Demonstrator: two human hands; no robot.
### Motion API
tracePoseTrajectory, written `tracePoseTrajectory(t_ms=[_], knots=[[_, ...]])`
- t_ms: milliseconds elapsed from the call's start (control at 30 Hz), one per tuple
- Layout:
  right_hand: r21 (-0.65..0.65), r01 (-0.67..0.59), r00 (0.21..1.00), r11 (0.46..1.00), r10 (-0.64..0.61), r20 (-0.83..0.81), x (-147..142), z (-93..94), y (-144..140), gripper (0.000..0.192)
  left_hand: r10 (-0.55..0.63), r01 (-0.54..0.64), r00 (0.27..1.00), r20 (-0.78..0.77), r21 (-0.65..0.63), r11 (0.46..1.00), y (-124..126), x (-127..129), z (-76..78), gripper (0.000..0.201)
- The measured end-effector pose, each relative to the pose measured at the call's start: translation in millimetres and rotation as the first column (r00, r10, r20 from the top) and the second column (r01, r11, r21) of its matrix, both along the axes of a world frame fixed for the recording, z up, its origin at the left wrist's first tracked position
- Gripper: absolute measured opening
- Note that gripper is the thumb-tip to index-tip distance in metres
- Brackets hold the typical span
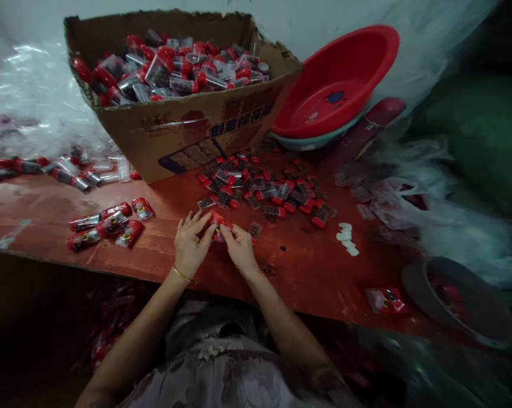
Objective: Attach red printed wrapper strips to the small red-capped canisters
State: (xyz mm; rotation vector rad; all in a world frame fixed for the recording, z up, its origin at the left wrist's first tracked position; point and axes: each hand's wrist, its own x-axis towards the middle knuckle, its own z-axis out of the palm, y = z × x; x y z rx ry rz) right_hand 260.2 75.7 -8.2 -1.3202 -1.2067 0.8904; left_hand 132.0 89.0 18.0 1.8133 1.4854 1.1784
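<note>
At the near edge of the red worktop (307,272), left hand (190,242) and right hand (238,245) close together, fingertips of both pinching one small red packet (217,226) between them, just above the surface. Thin gold bangle (183,275) on the left wrist. Just beyond the packet, a loose heap of small clear vials with red caps (264,190), spread toward the far side. Left of the hands, a few filled red sachets (111,224) lying flat in a cluster. To the right, a short row of white tablets or caps (347,238), too small to tell which. Behind the heap, a tilted cardboard box (187,127) brimming with the same red-capped vials. Beside the box, a red plastic basin (336,85) leaning on a teal one. Near right corner: a grey bowl (460,300), with one more red sachet (385,300) just beside it. Crumpled clear plastic bags (409,195) along the right edge.
</note>
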Motion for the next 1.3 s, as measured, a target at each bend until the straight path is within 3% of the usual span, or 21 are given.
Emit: tracePoseTrajectory(t_ms=[67,133,200,233,333,467,533,633,733,800,867,967,1033,1100,1200,1300], knots=[[-0.004,0.072,0.997,0.997,-0.072,0.005,-1,-1.7,0,0.042,0.024,0.018,0.961,0.275,-0.149,0.989,-4,6,-6.0,0.046],[-0.016,0.090,0.996,0.996,-0.090,0.013,-1,-4.8,-2,0.045,0.043,0.127,0.868,0.495,-0.306,0.944,-7,12,-13.3,0.047],[-0.049,0.064,0.998,0.997,-0.063,0.012,0,-8.5,-5,0.046,0.053,0.203,0.812,0.581,-0.367,0.908,-9,16,-20.6,0.041],[-0.070,0.056,0.998,0.996,-0.055,0.017,0,-10.0,-6,0.047,0.056,0.196,0.818,0.573,-0.368,0.909,-9,17,-23.8,0.037],[-0.059,0.124,0.988,0.991,-0.117,0.098,6,-11.6,-6,0.046,0.049,0.099,0.910,0.411,-0.331,0.939,-5,13,-29.5,0.030],[0.022,0.222,0.967,0.975,-0.223,0.120,21,-5.4,3,0.042,0.013,0.004,0.998,0.060,-0.266,0.964,9,2,-25.2,0.032],[0.029,0.242,0.968,0.970,-0.243,0.066,26,-1.6,8,0.042,-0.037,0.002,0.982,-0.187,-0.182,0.983,18,2,-21.5,0.032],[0.046,0.232,0.972,0.972,-0.234,0.036,25,1.1,10,0.044,-0.067,0.041,0.870,-0.488,-0.063,0.997,31,7,-20.5,0.026],[0.025,0.231,0.972,0.973,-0.232,0.029,20,-0.2,7,0.048,0.007,0.002,0.838,-0.546,0.016,1.000,38,11,-23.5,0.065],[0.003,0.239,0.971,0.971,-0.239,0.009,18,-1.4,6,0.049,0.039,0.001,0.880,-0.473,0.083,0.997,36,10,-23.8,0.071],[0.002,0.242,0.970,0.970,-0.242,-0.017,17,-1.3,5,0.047,0.015,0.031,0.946,-0.323,0.134,0.990,28,8,-21.4,0.055],[0.007,0.222,0.973,0.975,-0.221,-0.071,13,1.1,3,0.039,-0.130,0.130,0.990,0.051,0.001,0.992,9,12,-14.6,0.032],[0.007,0.194,0.975,0.981,-0.192,-0.111,7,2.3,1,0.034,-0.144,0.213,0.925,0.351,-0.168,0.962,-3,20,-10.0,0.030],[0.019,0.171,0.979,0.985,-0.168,-0.113,1,1.8,-2,0.032,-0.023,0.208,0.824,0.566,-0.265,0.942,-11,29,-5.9,0.030],[0.043,0.140,0.990,0.989,-0.139,-0.033,-7,-0.9,-8,0.034,0.159,0.108,0.708,0.688,-0.328,0.939,-13,37,-1.3,0.030],[0.060,0.087,0.994,0.994,-0.090,0.056,-4,-1.0,-16,0.037,0.236,0.126,0.648,0.724,-0.408,0.904,-11,36,0.4,0.032]])
